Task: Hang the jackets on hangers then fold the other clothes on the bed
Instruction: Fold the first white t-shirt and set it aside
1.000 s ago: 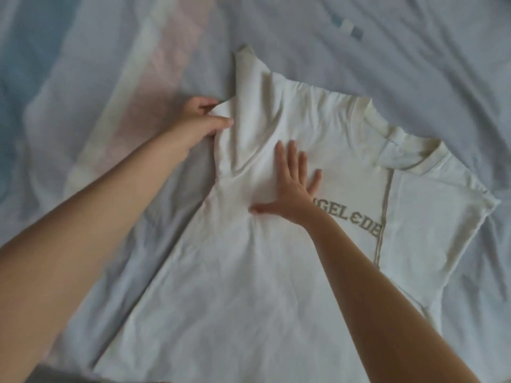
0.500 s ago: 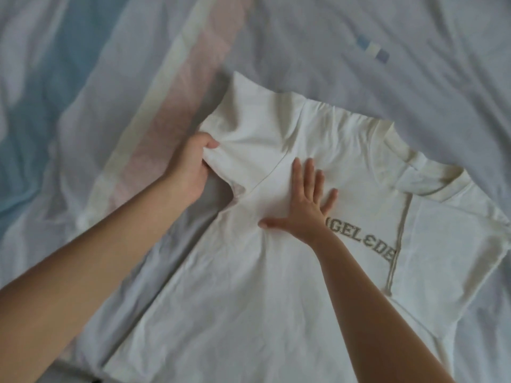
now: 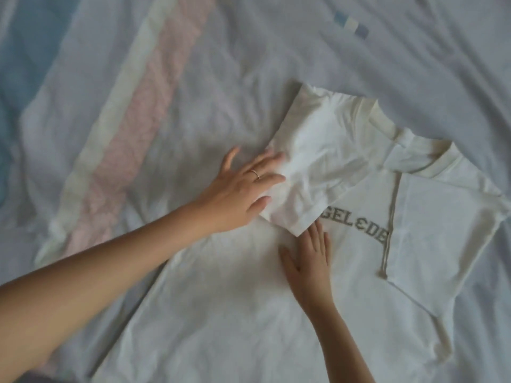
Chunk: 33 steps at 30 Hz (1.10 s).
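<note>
Left hand (image 3: 243,189), spread open, touches the folded-in sleeve (image 3: 312,167); right hand (image 3: 307,258) presses flat on the white T-shirt (image 3: 221,299), just left of its lettering (image 3: 356,225), on the bedsheet (image 3: 193,78).

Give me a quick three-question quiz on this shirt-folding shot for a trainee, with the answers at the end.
1. Which hand lies flat on the white T-shirt just below the folded-in sleeve? A) left B) right C) neither
2. True or false: the left hand is clenched in a fist.
3. What does the folded-in sleeve partly cover?

Key
1. B, the right hand.
2. False: its straight fingers rest on the sleeve's edge.
3. The printed letters across the chest.
</note>
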Each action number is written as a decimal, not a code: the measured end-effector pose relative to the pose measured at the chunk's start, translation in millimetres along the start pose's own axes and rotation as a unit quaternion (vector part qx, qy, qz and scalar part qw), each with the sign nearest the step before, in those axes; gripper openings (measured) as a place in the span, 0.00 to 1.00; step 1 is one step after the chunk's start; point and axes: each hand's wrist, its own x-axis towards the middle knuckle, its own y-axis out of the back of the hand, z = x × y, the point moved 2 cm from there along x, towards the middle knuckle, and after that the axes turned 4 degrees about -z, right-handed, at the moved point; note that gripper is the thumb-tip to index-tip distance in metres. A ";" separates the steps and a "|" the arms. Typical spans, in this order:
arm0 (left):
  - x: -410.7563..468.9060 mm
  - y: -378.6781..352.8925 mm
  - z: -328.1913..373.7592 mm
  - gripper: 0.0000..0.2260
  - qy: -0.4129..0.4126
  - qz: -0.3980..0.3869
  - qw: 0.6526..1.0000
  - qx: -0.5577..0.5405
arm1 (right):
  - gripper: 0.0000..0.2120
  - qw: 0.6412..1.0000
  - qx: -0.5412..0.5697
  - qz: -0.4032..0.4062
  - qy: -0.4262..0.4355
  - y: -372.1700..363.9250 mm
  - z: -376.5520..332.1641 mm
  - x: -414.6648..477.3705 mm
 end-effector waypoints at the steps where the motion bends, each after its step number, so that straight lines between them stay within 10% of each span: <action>1: 0.4 -6.0 -5.9 0.21 0.031 -0.007 0.999 -0.004 | 0.28 0.999 0.043 0.012 -0.011 -0.1 4.5 -12.3; 9: 52.7 0.6 -14.8 0.27 0.201 0.119 0.935 -0.266 | 0.19 0.796 0.529 0.162 -0.247 51.6 1.0 52.1; 12: 94.5 6.0 -26.8 0.25 0.247 0.114 0.876 -0.398 | 0.23 0.795 0.511 0.185 -0.268 66.5 -3.9 99.7; 17: 151.2 22.3 -44.1 0.18 0.156 -0.008 0.954 -0.256 | 0.05 0.831 0.373 0.261 -0.321 79.3 2.3 131.4; 24: 164.1 49.9 -50.4 0.13 0.119 -0.084 0.984 -0.105 | 0.11 0.872 0.285 0.357 -0.174 104.5 14.4 106.3; 28: 169.8 49.7 -53.1 0.13 0.126 -0.031 0.986 -0.107 | 0.06 0.795 0.509 0.201 -0.262 95.0 31.8 96.1; 33: 171.6 38.2 -58.2 0.13 0.147 0.001 0.984 -0.099 | 0.11 0.869 0.427 0.019 -0.248 88.5 16.4 79.7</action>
